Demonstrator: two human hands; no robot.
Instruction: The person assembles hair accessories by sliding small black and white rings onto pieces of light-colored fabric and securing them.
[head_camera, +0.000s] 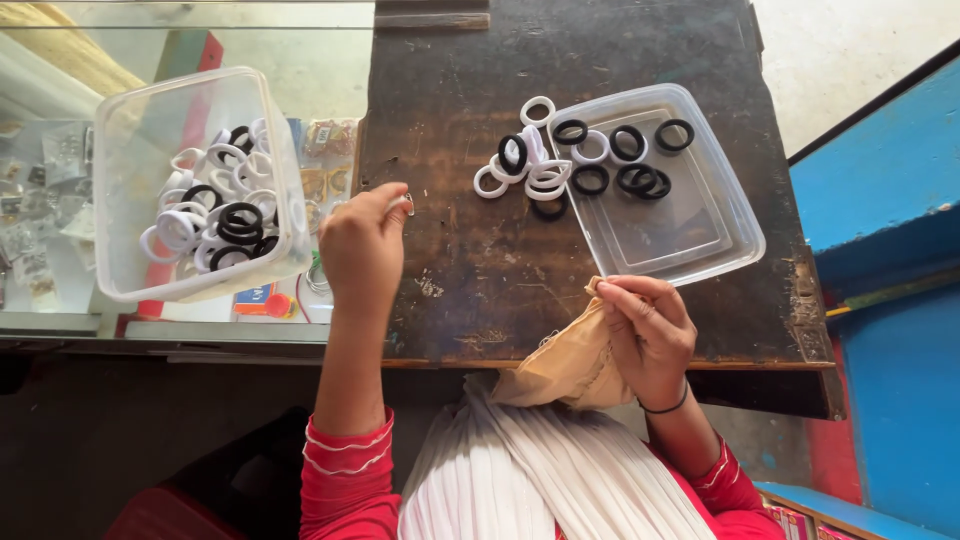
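Observation:
My left hand (362, 245) is raised over the dark wooden table (480, 260), its fingertips pinched on a small metal piece (405, 203). My right hand (648, 335) grips the top edge of a tan cloth piece (570, 365) at the table's near edge. White pleated fabric (540, 470) lies in my lap below it. Beyond the hands, white and black hair ties (530, 170) lie piled on the table, touching a clear plastic lid (690, 225) that holds several more rings.
A clear plastic tub (130, 250) with many white and black hair ties stands at left on a glass counter (60, 180). A blue wall or cabinet (890, 300) rises at right. The table's near edge is worn.

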